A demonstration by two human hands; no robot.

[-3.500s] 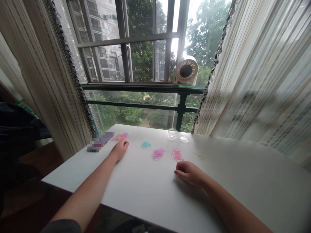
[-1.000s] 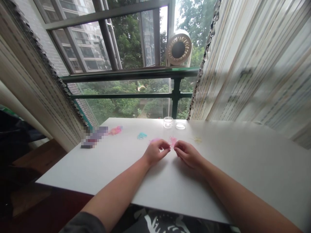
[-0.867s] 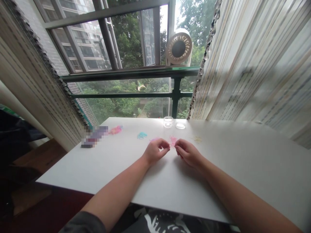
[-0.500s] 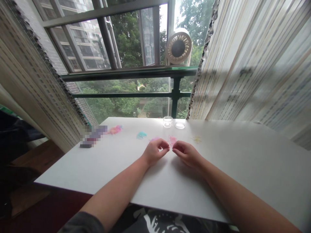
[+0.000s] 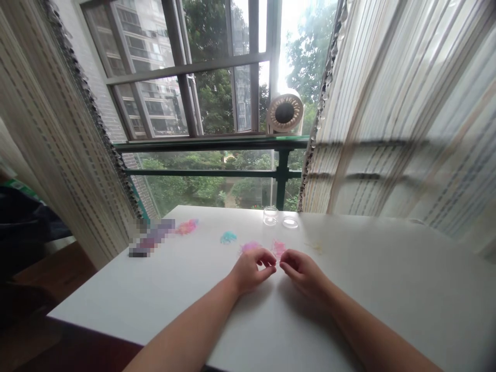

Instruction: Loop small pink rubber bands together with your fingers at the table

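Note:
My left hand [image 5: 253, 269] and my right hand [image 5: 304, 271] are close together just above the white table [image 5: 174, 299], fingertips almost meeting. Each has thumb and fingers pinched together; whatever they hold is too small to make out. Just beyond them lies a small pink pile [image 5: 278, 249]. A purple-pink pile [image 5: 250, 248] is partly hidden behind my left hand. Faint yellow pieces [image 5: 316, 248] lie beyond my right hand. To the left are a turquoise pile [image 5: 228, 237] and a pink-orange pile [image 5: 187, 227].
A clear round container [image 5: 270, 216] and a clear ring-like piece [image 5: 290, 222] stand near the table's back edge. A blurred-out object [image 5: 153, 238] lies at the left. Behind are a railing [image 5: 209, 146], a white fan [image 5: 284, 112] and curtains [image 5: 387, 103].
The view has tilted up, so everything sits lower in the picture. My hands remain close together, with the left fingers slightly more spread from the thumb.

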